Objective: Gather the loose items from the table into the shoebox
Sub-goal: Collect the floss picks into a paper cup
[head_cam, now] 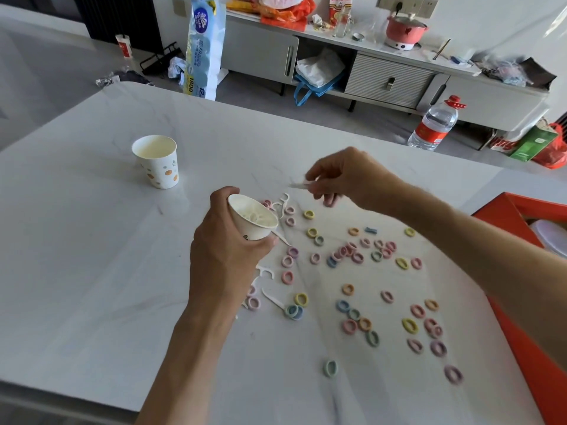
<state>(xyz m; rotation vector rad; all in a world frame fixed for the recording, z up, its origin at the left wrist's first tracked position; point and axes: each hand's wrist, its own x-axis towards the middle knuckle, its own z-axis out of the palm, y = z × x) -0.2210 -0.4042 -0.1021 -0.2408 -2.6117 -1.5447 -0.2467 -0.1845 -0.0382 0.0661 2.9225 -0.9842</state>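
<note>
While the left grip (227,250) curls round a tilted paper cup (253,217) above the white surface (92,240), the right grip (346,176) pinches a blurred white floss pick (302,185) just beyond it. Pastel hair ties (349,251) and loose picks (273,297) lie scattered below. The orange shoebox (540,378) sits at the right edge.

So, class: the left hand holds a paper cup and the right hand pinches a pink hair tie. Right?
One slip. In the head view the left hand holds a paper cup, but the right hand pinches a white floss pick, not a pink hair tie.
</note>
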